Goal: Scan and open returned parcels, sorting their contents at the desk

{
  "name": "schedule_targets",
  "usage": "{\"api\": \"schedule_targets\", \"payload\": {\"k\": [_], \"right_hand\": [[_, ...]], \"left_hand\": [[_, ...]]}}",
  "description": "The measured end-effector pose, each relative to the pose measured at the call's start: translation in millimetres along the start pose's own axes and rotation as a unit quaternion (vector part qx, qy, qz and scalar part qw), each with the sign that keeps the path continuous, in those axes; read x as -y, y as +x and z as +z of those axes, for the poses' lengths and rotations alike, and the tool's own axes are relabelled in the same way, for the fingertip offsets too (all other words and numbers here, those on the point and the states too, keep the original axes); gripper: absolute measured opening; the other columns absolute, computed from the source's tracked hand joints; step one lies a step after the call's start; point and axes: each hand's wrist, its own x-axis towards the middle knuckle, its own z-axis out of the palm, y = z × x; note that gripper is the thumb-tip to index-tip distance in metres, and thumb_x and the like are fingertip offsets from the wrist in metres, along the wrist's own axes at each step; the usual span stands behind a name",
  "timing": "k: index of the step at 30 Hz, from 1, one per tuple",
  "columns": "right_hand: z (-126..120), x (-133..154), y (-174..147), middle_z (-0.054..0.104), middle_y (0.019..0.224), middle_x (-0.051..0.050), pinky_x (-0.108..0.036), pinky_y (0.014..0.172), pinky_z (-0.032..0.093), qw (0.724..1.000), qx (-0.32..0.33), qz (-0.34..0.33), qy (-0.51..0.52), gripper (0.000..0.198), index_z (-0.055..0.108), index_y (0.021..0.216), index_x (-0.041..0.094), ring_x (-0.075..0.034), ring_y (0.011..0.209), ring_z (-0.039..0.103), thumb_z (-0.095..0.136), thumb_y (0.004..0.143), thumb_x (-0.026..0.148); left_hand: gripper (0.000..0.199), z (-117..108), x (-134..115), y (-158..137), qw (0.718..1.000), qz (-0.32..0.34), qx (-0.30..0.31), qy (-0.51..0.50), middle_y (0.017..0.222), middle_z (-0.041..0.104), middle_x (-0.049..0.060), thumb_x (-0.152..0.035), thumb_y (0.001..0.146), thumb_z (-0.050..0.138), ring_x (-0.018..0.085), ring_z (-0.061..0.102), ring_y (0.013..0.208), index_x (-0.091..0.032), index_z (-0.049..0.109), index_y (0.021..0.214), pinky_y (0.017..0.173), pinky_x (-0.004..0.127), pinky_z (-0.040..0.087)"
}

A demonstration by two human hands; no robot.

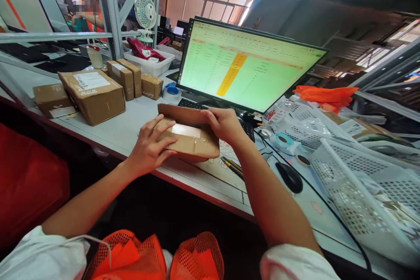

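Observation:
A brown cardboard box (203,143) sits at the desk's front edge, its back flap raised and a white label showing on an inner part. My left hand (154,142) lies over the box's left side, fingers spread across the cardboard. With thumb and fingers, my right hand (226,124) grips the raised flap at the back right corner. What the box holds inside is hidden from view. Yellow-and-black pens or cutters (232,167) lie just right of the box, under my right forearm.
Several taped cardboard boxes (95,96) stand at the left. A monitor (249,61) rises behind a keyboard (192,104). To the right are a black mouse (289,177), its cable, tape rolls (284,139) and white perforated baskets (354,192). A person in orange (92,17) is at the far left.

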Motion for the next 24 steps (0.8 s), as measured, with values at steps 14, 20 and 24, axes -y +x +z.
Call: {"api": "schedule_targets", "payload": {"k": [14,20,24], "right_hand": [[10,-33,42,0.045,0.061,-0.002,-0.032,0.061,0.027,0.986,0.044,0.160,0.018,0.062,0.058,0.066,0.018,-0.016,0.063,0.038,0.049,0.093,0.073],[15,-30,35,0.040,0.060,0.001,-0.032,0.060,0.025,0.992,0.026,0.114,0.045,0.048,0.048,0.061,0.020,-0.014,0.062,0.034,0.049,0.095,0.053],[16,-11,25,0.040,0.060,0.001,-0.031,0.060,0.025,0.995,0.005,0.072,0.065,0.051,0.043,0.060,0.021,-0.013,0.062,0.034,0.049,0.096,0.056]], "left_hand": [[0.021,-16,-32,58,0.960,0.002,0.174,0.219,0.103,0.067,0.016,-0.004,0.094,0.054,0.032,0.062,0.099,-0.011,0.071,0.105,0.082,0.042,0.051],[0.029,-35,-26,37,0.960,0.011,0.246,0.134,0.116,0.067,0.015,-0.031,0.106,0.055,0.027,0.067,0.101,-0.012,0.071,0.122,0.079,0.036,0.053],[0.038,-45,-2,95,0.920,-0.025,0.376,0.103,0.136,0.062,0.013,-0.028,0.102,0.059,0.023,0.071,0.093,-0.020,0.065,0.138,0.079,0.033,0.052]]}}
